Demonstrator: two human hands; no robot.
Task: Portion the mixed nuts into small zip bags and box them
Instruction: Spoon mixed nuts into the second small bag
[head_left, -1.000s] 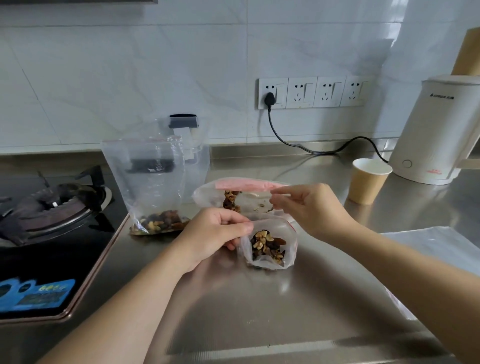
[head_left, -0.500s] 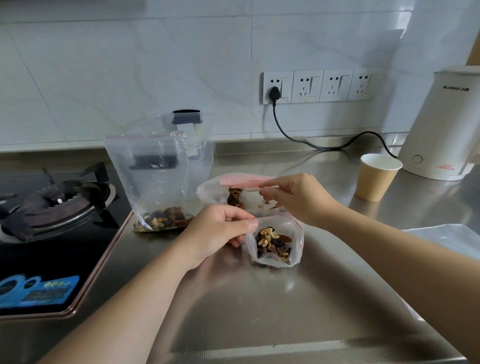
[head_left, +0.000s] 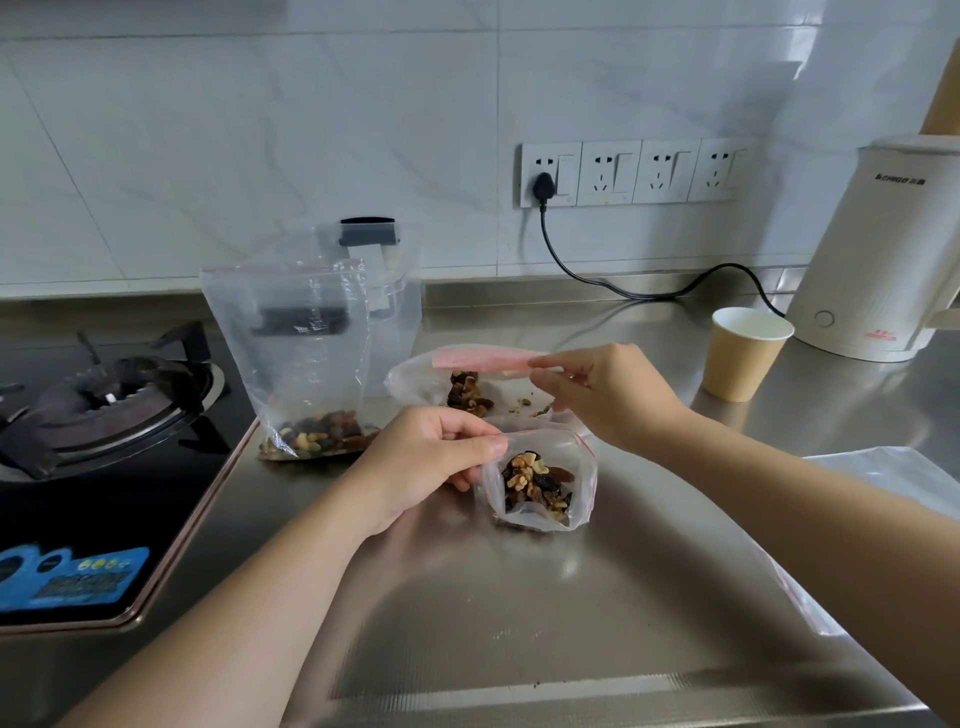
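Note:
A small clear zip bag (head_left: 540, 480) with mixed nuts stands open on the steel counter. My left hand (head_left: 426, 462) pinches its left rim. Just behind it lies a pink-topped bag of nuts (head_left: 467, 379), and my right hand (head_left: 602, 389) pinches the right end of its pink strip. A larger clear zip bag (head_left: 306, 358) with nuts at its bottom stands upright to the left. No box can be made out.
A gas hob (head_left: 104, 405) fills the left side. A paper cup (head_left: 743, 353) and a white kettle (head_left: 878, 249) stand at the back right, with a black cord (head_left: 587, 275) to the wall sockets. Flat clear bags (head_left: 893, 467) lie at the right edge.
Both hands keep their hold on the two bags and have hardly moved; only the view has shifted slightly.

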